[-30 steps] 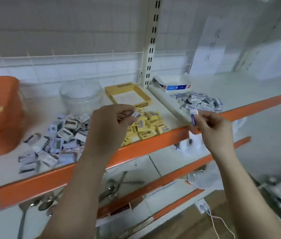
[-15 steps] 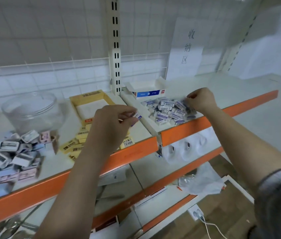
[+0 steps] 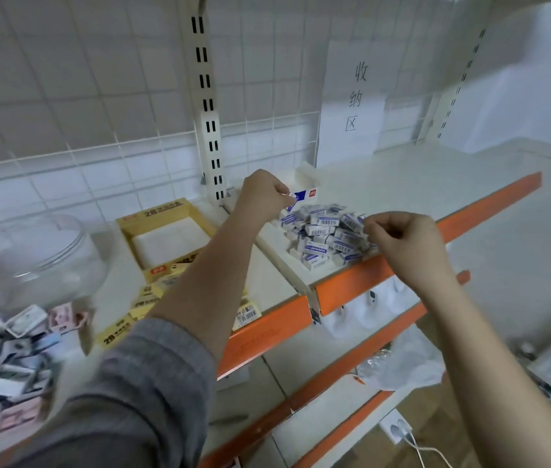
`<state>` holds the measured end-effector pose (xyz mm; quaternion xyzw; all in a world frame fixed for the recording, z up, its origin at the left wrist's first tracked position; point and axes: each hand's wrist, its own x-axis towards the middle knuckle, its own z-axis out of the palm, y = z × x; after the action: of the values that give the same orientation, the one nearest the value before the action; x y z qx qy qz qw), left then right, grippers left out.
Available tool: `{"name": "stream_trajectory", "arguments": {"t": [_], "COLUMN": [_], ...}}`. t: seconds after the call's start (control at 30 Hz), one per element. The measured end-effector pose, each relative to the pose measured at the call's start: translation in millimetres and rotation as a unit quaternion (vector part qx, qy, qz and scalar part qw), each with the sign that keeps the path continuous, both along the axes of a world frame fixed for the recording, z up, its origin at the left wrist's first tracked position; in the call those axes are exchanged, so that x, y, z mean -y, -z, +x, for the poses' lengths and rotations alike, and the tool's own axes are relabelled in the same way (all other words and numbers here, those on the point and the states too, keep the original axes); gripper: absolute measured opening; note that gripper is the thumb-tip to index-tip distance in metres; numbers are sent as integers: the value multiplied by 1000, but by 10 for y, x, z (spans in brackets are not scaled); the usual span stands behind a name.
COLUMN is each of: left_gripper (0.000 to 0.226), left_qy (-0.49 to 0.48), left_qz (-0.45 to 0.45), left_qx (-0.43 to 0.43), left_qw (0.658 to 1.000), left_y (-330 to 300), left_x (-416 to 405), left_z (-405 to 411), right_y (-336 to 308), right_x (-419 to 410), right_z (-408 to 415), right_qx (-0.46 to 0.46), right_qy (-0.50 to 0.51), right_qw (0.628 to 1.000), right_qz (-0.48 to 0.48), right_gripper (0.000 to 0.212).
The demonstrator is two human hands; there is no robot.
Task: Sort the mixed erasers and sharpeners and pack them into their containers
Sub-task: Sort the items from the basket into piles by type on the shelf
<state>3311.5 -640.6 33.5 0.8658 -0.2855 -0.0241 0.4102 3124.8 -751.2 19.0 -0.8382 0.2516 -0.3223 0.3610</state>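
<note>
My left hand (image 3: pixel 260 194) pinches a small blue-and-white eraser (image 3: pixel 292 201) above the left end of a heap of blue-and-white erasers (image 3: pixel 324 234) on the right shelf. My right hand (image 3: pixel 402 238) hovers at the heap's right edge with fingers curled; nothing shows in it. Behind the heap stands a white and blue box (image 3: pixel 306 187), partly hidden by my left hand. Yellow erasers (image 3: pixel 146 298) lie in front of an open yellow box (image 3: pixel 166 238). Grey, blue and pink sharpeners (image 3: pixel 14 359) are piled at the far left by a clear round jar (image 3: pixel 34 261).
An orange-edged shelf (image 3: pixel 490 201) runs under everything, with a slotted upright post (image 3: pixel 208 106) between its two halves. A paper sign (image 3: pixel 351 103) hangs on the wire grid behind. Lower shelves hold a plastic bag (image 3: pixel 402 363); a socket with a cable (image 3: pixel 399 430) lies below.
My left hand carried its eraser rightward from over the yellow erasers to the blue-and-white heap. My right hand drew back from the heap's top to its right edge. The camera swung right.
</note>
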Motion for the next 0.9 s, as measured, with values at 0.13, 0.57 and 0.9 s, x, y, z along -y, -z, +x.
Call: {"name": "stream_trajectory", "arguments": {"t": [0.13, 0.57, 0.9], "left_gripper": [20, 20, 22], "left_qy": [6, -81, -253], "left_qz": [18, -54, 3], "left_qx": [-6, 7, 54], "left_qw": [1000, 995, 966], "left_y": [176, -140, -362], "left_x": [73, -1330, -3470], "left_z": [38, -632, -1171], "right_y": [154, 37, -104], "right_x": [-196, -819, -2276], "right_z": [-116, -200, 164], "right_qx": [29, 18, 2], "right_qy": [-5, -111, -258], "right_qw": [998, 994, 965], "right_qz": [63, 14, -34], "right_gripper": [14, 25, 27]}}
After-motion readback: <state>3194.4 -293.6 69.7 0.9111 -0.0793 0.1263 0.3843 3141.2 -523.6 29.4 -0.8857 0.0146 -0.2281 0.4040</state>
